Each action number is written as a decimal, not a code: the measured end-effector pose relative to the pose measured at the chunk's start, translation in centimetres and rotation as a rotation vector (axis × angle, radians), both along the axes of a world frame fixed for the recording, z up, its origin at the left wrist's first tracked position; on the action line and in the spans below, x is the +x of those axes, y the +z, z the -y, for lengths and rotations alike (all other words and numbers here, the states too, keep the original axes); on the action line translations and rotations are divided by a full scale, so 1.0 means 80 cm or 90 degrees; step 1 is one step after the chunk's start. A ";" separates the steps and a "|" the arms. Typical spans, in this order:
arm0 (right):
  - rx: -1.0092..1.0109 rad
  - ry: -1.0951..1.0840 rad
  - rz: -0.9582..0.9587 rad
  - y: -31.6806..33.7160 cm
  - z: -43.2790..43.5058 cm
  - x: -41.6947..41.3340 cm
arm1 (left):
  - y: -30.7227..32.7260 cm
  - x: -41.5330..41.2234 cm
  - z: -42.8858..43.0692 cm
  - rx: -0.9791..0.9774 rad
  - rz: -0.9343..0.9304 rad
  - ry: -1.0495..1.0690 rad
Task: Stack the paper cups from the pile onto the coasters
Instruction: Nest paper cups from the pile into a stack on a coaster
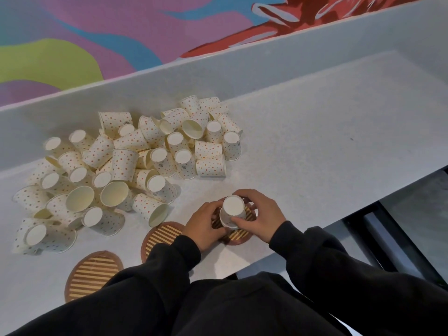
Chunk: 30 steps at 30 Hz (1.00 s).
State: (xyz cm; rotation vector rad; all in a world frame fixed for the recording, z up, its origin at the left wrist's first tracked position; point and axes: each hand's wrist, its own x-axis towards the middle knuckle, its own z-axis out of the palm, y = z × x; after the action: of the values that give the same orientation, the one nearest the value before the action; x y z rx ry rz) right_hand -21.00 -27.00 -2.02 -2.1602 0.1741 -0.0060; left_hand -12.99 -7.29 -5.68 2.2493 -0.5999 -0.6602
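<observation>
A pile of several dotted paper cups (126, 163) lies scattered over the white counter (315, 146), most on their sides or upside down. Three round striped coasters sit near the front edge: left coaster (93, 275), middle coaster (161, 237) and right coaster (244, 230). An upside-down cup (233, 209) stands on the right coaster. My left hand (206, 224) grips its left side, and my right hand (259, 215) curls round it from the right and behind. The left and middle coasters carry no cups.
The counter has a raised back ledge (218, 76) below a colourful mural wall. Its front edge drops off to the right, where a dark frame (378, 229) and floor show. My dark sleeves cover the near counter.
</observation>
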 end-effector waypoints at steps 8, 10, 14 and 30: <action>0.053 0.011 -0.034 0.022 0.019 0.012 | 0.015 0.017 -0.015 0.016 0.029 -0.019; 0.084 -0.028 -0.009 0.035 0.027 0.028 | 0.031 0.035 -0.022 0.011 0.057 0.021; -0.029 -0.030 0.038 0.062 0.032 0.093 | 0.069 0.084 -0.028 0.003 0.185 0.091; -0.454 0.239 -0.078 0.004 -0.004 0.212 | 0.067 0.139 -0.006 0.340 0.392 0.010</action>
State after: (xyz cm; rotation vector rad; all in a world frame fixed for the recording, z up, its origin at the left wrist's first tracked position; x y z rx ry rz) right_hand -4.06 -26.70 -1.70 -2.8749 -0.2003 0.3254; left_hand -1.89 -6.84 -0.29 2.9843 -0.7577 -0.0974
